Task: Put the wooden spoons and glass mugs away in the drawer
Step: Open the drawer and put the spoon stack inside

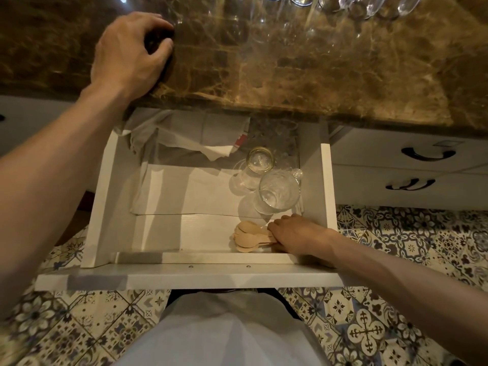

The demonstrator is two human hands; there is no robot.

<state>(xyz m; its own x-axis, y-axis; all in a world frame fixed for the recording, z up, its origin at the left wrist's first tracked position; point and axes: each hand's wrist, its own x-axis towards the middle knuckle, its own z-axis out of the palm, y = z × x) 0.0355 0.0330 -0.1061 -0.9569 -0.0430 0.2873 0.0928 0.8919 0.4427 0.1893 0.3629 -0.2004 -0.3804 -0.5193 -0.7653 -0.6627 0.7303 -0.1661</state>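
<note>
Head view: inside the drawer [97, 207], wooden spoons [248, 235] are gripped by the right hand [299, 236], glass mugs [278, 192] behind (left hand [129, 51] grasp unclear).

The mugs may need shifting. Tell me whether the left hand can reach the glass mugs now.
Probably yes. The drawer is open, nothing covers the glass mugs, and the right hand, gripping the wooden spoons, lies nearer the front. The left hand is up on the countertop.
</note>
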